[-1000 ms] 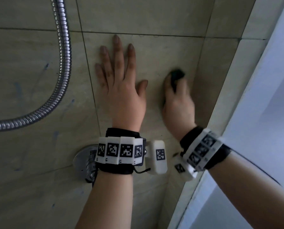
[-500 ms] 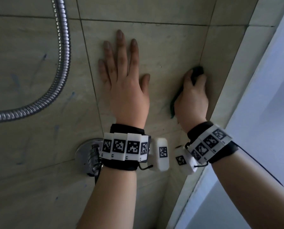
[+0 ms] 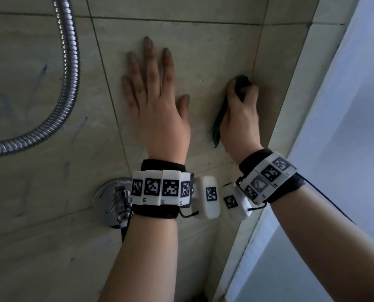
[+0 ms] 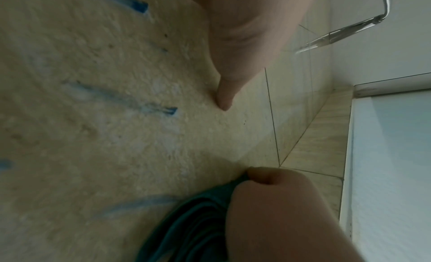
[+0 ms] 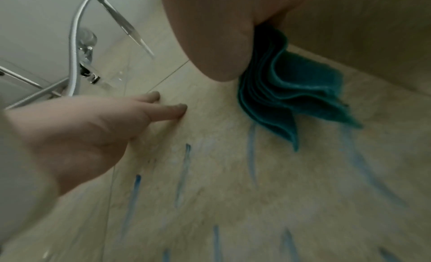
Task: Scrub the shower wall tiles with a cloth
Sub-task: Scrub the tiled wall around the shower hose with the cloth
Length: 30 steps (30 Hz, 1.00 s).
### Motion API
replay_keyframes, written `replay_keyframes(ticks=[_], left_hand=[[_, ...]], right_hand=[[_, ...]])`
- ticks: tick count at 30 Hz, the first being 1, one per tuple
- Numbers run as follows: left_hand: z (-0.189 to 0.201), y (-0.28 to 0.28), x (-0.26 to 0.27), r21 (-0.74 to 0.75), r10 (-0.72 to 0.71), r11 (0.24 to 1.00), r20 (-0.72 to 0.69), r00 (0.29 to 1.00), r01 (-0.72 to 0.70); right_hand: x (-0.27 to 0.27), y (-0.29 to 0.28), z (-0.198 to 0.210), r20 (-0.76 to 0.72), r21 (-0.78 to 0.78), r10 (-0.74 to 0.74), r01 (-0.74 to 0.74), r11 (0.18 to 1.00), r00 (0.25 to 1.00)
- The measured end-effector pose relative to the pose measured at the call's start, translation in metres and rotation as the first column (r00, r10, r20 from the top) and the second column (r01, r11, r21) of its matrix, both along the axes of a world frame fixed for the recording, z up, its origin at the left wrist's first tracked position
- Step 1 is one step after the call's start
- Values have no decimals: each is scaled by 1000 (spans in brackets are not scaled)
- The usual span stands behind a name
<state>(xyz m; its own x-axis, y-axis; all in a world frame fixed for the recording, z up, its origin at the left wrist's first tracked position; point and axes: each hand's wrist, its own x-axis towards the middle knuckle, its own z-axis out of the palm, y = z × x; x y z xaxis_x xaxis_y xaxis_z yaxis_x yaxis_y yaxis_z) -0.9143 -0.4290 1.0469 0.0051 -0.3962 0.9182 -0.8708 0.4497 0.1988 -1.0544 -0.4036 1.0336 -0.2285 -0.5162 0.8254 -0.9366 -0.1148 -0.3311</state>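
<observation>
My right hand [image 3: 240,110] grips a folded teal cloth [image 3: 219,120] and presses it against the beige wall tiles [image 3: 203,46], close to the inside corner of the wall. The cloth [image 5: 286,87] hangs in folds below the palm in the right wrist view, and its folds [image 4: 193,227] also show in the left wrist view. My left hand [image 3: 157,90] lies flat on the tile to the left, fingers straight and spread. Blue streaks [image 5: 184,170] mark the tile below both hands.
A metal shower hose [image 3: 66,83] curves down the wall at left. A chrome valve fitting [image 3: 116,201] juts out beneath my left wrist. A tiled side wall [image 3: 290,88] meets the main wall at right, with a pale frosted panel [image 3: 345,149] beyond it.
My right hand has slid the cloth to the right, from beside the left thumb into the wall corner. The left hand has stayed flat on the tile.
</observation>
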Motion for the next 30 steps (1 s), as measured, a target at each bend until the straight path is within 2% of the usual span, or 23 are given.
replay_keyframes(ticks=[5, 7, 9, 14, 16, 20, 23, 27, 28, 30], left_hand=[[-1, -1, 1, -7, -3, 1000, 6, 1000, 3], [-1, -1, 0, -10, -10, 1000, -7, 1000, 10], [-2, 0, -1, -10, -20, 1000, -20, 1000, 19], [-2, -1, 0, -6, -22, 1000, -9, 1000, 21], [-3, 0, 0, -4, -12, 1000, 1, 1000, 12], [-4, -1, 0, -3, -20, 1000, 3, 1000, 20], [-3, -2, 1, -18, -39, 999, 0, 999, 39], [-3, 0, 4, -33, -115, 993, -15, 993, 115], [-2, 0, 5, -55, -156, 987, -36, 987, 154], [0, 3, 8, -152, -284, 951, -98, 954, 268]], right_hand=[[12, 1, -59, 49, 90, -23, 19, 996, 999], [15, 3, -68, 63, 129, -6, -2, 992, 998], [12, 4, -56, 83, 104, 4, -13, 995, 997], [-8, -6, 13, 79, -32, -30, 32, 999, 996], [-10, -10, 22, 82, -61, -40, 45, 997, 996], [-5, -11, -12, 65, -52, -32, 35, 998, 997], [0, -1, -49, 58, 57, -30, 26, 998, 998], [-6, 16, -60, 158, 245, 8, -47, 968, 987], [-8, 20, -56, 177, 227, 30, -71, 971, 984], [-6, 26, -40, 127, 64, 118, -127, 990, 985]])
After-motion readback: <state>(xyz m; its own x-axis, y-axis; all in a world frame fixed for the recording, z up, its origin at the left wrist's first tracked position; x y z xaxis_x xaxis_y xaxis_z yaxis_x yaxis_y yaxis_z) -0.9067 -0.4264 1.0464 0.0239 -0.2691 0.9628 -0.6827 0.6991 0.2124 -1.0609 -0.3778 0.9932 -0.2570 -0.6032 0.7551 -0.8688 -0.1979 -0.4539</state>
